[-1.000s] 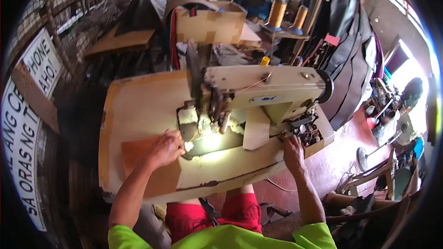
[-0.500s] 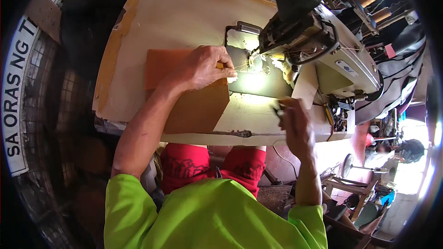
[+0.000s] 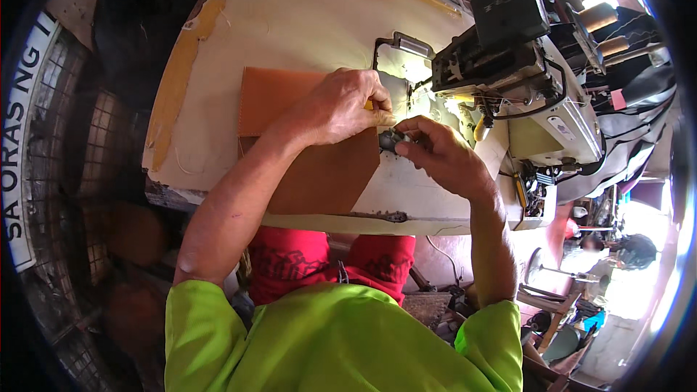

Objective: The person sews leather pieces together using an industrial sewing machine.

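While half a second ago the right hand (image 3: 443,156) sat at the surface (image 3: 290,22) edge, now its fingers pinch a small dark part (image 3: 388,139). Touching them, the left hand (image 3: 341,105) fingers pinch something yellow (image 3: 369,104), over brown leather (image 3: 319,167), beside the sewing machine (image 3: 523,80). They are working together.

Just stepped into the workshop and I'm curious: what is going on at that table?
A person in a bright green shirt sits at a sewing machine on a worn table. The left hand rests on a brown leather piece and pinches something small and yellowish. The right hand holds a small dark part just beside it, near the lit needle area. What the part is cannot be told.
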Available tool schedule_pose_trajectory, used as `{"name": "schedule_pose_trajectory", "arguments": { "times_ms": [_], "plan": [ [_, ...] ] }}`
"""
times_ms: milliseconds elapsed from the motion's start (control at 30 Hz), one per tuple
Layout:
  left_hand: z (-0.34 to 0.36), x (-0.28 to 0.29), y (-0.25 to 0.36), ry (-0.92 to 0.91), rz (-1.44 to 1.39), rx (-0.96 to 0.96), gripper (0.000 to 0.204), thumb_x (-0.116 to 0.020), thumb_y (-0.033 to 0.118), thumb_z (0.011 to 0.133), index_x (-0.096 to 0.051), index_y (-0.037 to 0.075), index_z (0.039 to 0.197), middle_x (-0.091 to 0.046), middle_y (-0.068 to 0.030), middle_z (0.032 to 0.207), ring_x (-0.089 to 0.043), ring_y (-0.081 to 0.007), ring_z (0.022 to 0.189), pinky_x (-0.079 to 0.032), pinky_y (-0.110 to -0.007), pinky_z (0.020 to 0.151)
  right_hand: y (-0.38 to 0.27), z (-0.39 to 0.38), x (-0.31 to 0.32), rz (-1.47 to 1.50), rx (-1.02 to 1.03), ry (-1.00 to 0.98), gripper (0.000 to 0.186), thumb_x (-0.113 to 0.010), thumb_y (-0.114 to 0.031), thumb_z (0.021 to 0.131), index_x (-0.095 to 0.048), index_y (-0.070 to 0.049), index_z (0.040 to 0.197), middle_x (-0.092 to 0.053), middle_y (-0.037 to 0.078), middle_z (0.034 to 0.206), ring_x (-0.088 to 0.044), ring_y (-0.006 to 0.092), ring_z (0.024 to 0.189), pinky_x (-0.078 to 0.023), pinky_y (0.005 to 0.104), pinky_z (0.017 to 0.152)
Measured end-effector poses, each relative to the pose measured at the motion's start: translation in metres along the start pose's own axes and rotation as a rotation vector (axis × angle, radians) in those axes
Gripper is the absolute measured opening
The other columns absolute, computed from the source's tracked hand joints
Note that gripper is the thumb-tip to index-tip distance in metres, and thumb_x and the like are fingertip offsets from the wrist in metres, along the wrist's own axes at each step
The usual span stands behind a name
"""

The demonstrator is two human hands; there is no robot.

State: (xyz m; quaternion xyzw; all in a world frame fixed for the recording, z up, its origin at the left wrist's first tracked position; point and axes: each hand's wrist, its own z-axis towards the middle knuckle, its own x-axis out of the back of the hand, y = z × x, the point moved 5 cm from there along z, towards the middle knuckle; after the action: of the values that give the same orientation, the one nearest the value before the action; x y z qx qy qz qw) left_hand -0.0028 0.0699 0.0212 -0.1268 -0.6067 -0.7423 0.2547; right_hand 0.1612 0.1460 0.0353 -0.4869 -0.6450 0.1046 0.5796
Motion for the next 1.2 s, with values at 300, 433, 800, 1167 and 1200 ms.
{"name": "schedule_pose_trajectory", "arguments": {
  "times_ms": [300, 433, 800, 1167, 1200],
  "plan": [
    [-0.001, -0.001, 0.001, 0.008, 0.027, 0.005, 0.019, -0.071, 0.021, 0.082, -0.07, 0.002, 0.086, -0.059, -0.0112, 0.081, -0.059, -0.0268, 0.082, -0.046, -0.037, 0.075, -0.006, 0.023, -0.012, 0.098, 0.084, 0.001, 0.025, -0.067, -0.024, 0.091, -0.067, -0.001, 0.102, -0.062, 0.006, 0.072, -0.055, 0.0112, 0.063, -0.046, 0.0281, 0.059],
    [-0.002, -0.004, 0.003, 0.046, 0.07, -0.037, 0.018, -0.07, 0.019, 0.084, -0.068, 0.001, 0.085, -0.059, -0.012, 0.082, -0.059, -0.0275, 0.082, -0.045, -0.038, 0.076, -0.018, 0.009, -0.006, -0.079, 0.185, 0.1, 0.021, -0.067, -0.02, 0.091, -0.068, -0.001, 0.1, -0.064, 0.005, 0.073, -0.057, 0.0104, 0.063, -0.047, 0.0275, 0.058],
    [0.003, -0.01, 0.01, 0.069, 0.2, 0.038, 0.017, -0.07, 0.014, 0.085, -0.061, 0.0, 0.082, -0.055, -0.0101, 0.072, -0.053, -0.0207, 0.066, -0.044, -0.035, 0.064, 0.024, -0.042, -0.008, 0.019, 0.044, 0.255, 0.025, -0.069, -0.019, 0.087, -0.062, -0.001, 0.103, -0.067, 0.015, 0.083, -0.064, 0.0207, 0.071, -0.05, 0.0334, 0.067],
    [-0.001, -0.006, 0.012, 0.044, 0.172, -0.03, 0.01, -0.066, 0.011, 0.086, -0.063, 0.001, 0.089, -0.061, -0.0109, 0.082, -0.06, -0.0254, 0.076, -0.047, -0.035, 0.07, -0.005, 0.02, -0.019, 0.027, 0.18, 0.261, 0.032, -0.072, -0.026, 0.085, -0.062, 0.0, 0.1, -0.067, 0.017, 0.086, -0.066, 0.0254, 0.078, -0.051, 0.0363, 0.07],
    [-0.001, -0.006, 0.013, 0.057, 0.169, -0.063, 0.01, -0.065, 0.011, 0.087, -0.063, 0.001, 0.09, -0.06, -0.0114, 0.082, -0.059, -0.0259, 0.076, -0.047, -0.036, 0.07, -0.009, 0.016, -0.018, 0.029, 0.277, 0.268, 0.03, -0.072, -0.025, 0.085, -0.062, 0.0, 0.099, -0.068, 0.016, 0.087, -0.066, 0.0256, 0.08, -0.051, 0.0362, 0.07]
  ]
}}
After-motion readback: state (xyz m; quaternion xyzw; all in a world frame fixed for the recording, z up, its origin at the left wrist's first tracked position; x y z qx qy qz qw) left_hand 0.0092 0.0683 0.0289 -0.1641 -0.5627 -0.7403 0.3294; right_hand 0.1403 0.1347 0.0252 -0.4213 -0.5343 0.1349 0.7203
